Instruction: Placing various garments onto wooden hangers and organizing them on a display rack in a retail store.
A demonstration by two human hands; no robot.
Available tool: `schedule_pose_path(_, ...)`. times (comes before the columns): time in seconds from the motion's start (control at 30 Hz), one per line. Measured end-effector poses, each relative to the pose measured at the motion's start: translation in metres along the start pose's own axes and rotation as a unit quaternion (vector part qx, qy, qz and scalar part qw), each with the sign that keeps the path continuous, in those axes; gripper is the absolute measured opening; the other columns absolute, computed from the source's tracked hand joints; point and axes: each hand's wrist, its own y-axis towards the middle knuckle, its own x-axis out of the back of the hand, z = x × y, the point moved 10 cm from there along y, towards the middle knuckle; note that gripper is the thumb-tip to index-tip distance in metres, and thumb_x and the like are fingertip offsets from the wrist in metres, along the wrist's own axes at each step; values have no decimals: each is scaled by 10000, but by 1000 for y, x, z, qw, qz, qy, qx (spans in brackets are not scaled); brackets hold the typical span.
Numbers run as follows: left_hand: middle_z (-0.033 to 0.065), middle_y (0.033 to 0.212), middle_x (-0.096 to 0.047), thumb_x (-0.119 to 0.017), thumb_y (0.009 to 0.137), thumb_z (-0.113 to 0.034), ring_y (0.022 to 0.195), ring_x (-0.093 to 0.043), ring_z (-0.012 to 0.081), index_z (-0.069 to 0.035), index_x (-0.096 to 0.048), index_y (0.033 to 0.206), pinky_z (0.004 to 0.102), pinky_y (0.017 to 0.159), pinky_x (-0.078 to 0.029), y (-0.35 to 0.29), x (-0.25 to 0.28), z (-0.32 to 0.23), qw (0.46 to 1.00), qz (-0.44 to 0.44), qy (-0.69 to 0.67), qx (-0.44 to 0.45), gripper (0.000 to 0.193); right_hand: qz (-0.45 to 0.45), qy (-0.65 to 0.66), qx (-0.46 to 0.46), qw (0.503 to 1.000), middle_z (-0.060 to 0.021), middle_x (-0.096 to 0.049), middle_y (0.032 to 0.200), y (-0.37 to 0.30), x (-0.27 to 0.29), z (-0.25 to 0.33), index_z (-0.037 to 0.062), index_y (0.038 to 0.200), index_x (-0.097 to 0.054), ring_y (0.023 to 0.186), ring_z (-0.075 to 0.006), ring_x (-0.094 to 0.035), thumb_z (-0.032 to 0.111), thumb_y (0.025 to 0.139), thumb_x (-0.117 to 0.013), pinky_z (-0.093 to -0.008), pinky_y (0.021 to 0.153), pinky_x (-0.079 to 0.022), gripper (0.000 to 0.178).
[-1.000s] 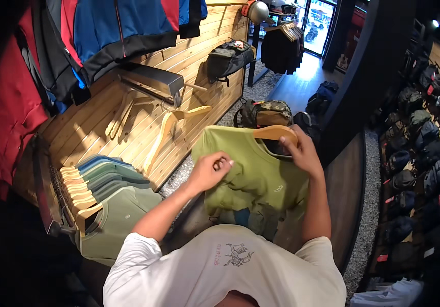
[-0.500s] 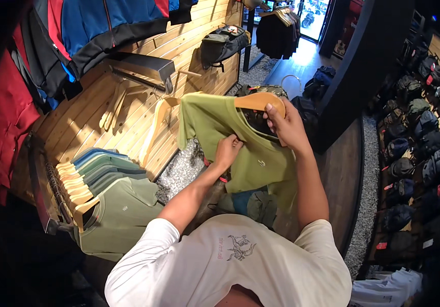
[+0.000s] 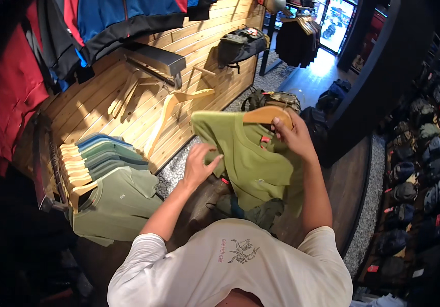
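Note:
An olive-green T-shirt (image 3: 240, 162) hangs in front of me on a wooden clothes hanger (image 3: 262, 114). My right hand (image 3: 296, 135) is closed round the hanger's right shoulder, thumb on the near side. One shoulder of the shirt still covers the hanger's left arm, while the right arm is bare wood. A small red tag (image 3: 265, 139) shows inside the neckline. My left hand (image 3: 197, 165) is open beside the shirt's left edge, fingers and thumb apart, holding nothing; whether it brushes the cloth I cannot tell.
At the left, a rail (image 3: 51, 153) bears several shirts on wooden hangers, a grey-green T-shirt (image 3: 120, 202) foremost. Empty hangers (image 3: 166, 115) hang from a wall bracket (image 3: 158, 59). Jackets (image 3: 133, 20) hang above; a backpack (image 3: 243, 47) is on the wall. A dark pillar (image 3: 368, 87) stands right.
My left hand has let go of the shirt front and moved left, its fingers opening. The shirt and hanger sit slightly lower and farther right, and the red tag has come into view.

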Motion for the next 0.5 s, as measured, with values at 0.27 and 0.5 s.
schedule_pose_path(0.27, 181, 976, -715, -729, 906, -289, 936, -682, 395, -45, -674, 1163, 438, 806, -544, 48, 16, -47, 996, 65, 39, -38, 359, 179, -37, -4, 983, 2, -631, 888, -3, -69, -20, 35, 1121, -593, 721, -62, -566, 289, 1030, -603, -225, 630, -468, 270)
schedule_pose_path(0.5, 177, 944, -706, -718, 905, -271, 871, -665, 411, -34, -677, 1040, 470, 734, -528, 27, 7, -27, 998, 30, 61, -14, 276, 21, 198, -76, 977, -140, -690, 1170, -12, -27, -47, -25, 1211, -621, 1062, -196, -671, 332, 1094, -446, -319, 963, -517, 414)
